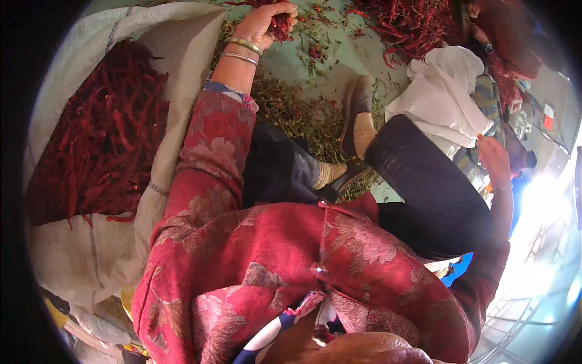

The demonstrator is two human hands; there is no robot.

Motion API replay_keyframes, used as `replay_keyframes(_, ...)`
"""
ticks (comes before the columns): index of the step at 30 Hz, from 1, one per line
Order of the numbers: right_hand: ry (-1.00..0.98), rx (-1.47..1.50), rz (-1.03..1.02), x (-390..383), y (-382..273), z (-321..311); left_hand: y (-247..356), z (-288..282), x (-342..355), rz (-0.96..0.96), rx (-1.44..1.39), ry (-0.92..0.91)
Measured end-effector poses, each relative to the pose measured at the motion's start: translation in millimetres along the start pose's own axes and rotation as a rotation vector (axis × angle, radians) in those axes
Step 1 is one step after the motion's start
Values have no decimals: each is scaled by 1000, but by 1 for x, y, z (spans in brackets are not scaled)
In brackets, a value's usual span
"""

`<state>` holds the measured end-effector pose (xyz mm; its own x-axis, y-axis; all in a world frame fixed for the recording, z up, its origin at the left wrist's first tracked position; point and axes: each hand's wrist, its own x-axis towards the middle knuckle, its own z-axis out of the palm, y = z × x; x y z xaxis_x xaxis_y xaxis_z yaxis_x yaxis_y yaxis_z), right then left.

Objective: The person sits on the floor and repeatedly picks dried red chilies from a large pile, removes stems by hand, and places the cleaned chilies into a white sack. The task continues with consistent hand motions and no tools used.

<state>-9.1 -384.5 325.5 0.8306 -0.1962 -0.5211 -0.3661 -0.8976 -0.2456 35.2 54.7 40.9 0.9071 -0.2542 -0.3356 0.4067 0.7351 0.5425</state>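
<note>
My left hand [267,27] is raised at the top, fingers wrapped round a clump of dried red chillies [280,27]. To its left, a large woven pale sack [191,67] with rolled-down rim holds many long dried red chillies [97,145]. At the right, my right hand [490,148] has its fingers drawn together beside the lower corner of a crumpled white cloth or bag [433,97]; a small orange bit shows at the fingertips, but what they grip is unclear. My crossed legs [424,182] lie between my hands.
A heap of red chillies [406,21] lies at the top right on a pale green surface [336,42], with stems and scraps [285,103] scattered around my feet. Part of another person [503,42] shows at upper right. Tiled floor [551,267] and a blue item [458,267] are at right.
</note>
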Motion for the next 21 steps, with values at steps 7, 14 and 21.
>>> replay_keyframes(7, -187, 135, -70, 74, -14, 56, -20, -28, 17, -15, -22, -152)
replay_keyframes(14, -345, 232, -68, 111, -18, 96, -45, -45, 10, -50, 228, -168)
replay_keyframes(21, -444, 372, -205, 153, -20, 131, -55, -48, -18, -151, 172, 72)
